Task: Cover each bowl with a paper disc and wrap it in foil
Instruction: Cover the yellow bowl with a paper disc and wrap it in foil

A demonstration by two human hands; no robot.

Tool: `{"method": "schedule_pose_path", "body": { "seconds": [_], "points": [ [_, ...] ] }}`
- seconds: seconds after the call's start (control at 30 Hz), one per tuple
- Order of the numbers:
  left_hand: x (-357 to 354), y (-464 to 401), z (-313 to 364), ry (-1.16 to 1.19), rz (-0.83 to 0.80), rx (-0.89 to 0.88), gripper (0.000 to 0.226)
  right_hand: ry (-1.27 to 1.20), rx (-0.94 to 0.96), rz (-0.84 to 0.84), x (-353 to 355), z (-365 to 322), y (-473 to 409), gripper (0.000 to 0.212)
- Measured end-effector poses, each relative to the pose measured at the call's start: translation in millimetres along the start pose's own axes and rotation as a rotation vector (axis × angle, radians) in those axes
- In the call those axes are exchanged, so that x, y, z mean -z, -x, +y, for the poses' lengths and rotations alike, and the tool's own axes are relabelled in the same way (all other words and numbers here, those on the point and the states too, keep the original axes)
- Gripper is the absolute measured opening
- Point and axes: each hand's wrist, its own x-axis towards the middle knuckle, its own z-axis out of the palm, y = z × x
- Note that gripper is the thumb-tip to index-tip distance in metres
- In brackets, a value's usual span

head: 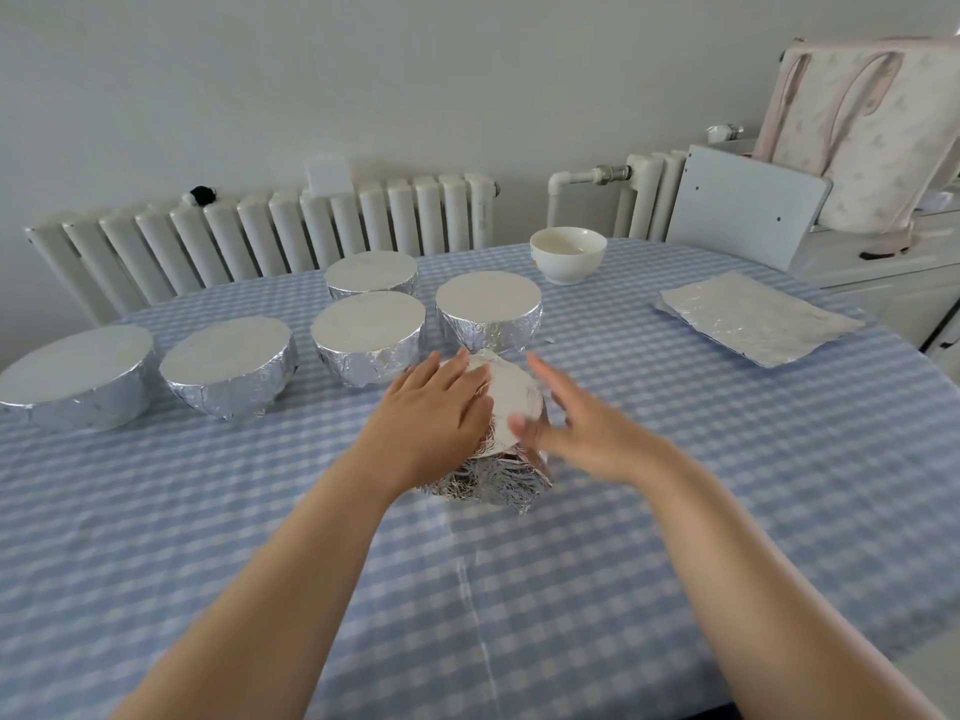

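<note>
Both hands lie flat and open: our left hand (436, 402) presses the paper disc (511, 402) on the foil-wrapped bowl (493, 480) at the table's middle, right hand (582, 418) alongside. We should smooth foil up evenly, keeping the disc centred.

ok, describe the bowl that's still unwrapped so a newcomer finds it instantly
Start at the blue checked table and look to its far edge, near the radiator. The bare white bowl stands there alone, open-topped; every other bowl wears foil and a paper disc.
</note>
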Motion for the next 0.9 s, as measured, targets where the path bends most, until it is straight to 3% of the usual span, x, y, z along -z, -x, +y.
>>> {"method": "schedule_pose_path", "body": {
  "seconds": [0.1,0.17,0.37,0.57,0.63,0.73,0.9],
  "points": [
    [-1.8,0.2,-0.2,-0.01,0.006,0.005,0.059,-0.032,0.046,0.405,1.4,-2.3,-8.5,0.047],
    [-1.2,1.5,-0.1,-0.008,-0.006,0.007,0.064,0.047,0.047,0.473,-7.6,-6.8,-12.4,0.031],
    [-0.8,1.2,0.5,-0.018,-0.005,0.018,0.054,0.065,-0.008,0.549,-23.1,-7.1,-11.4,0.031],
    [-1.1,2.1,-0.2,-0.002,0.003,0.016,0.049,-0.256,-0.035,0.533,-23.2,2.4,-17.2,0.027],
    [-0.9,2.6,-0.9,0.004,0.007,0.016,0.049,-0.372,-0.048,0.504,-24.7,4.9,-16.1,0.034],
    [-0.3,2.6,-0.2,0.011,0.004,0.016,0.058,-0.444,-0.067,0.495,-28.0,7.6,-16.9,0.046],
    [-1.5,2.9,1.1,0.027,0.014,0.033,0.068,-0.475,-0.1,0.495,-31.4,13.3,-20.9,0.042]
  ]
}}
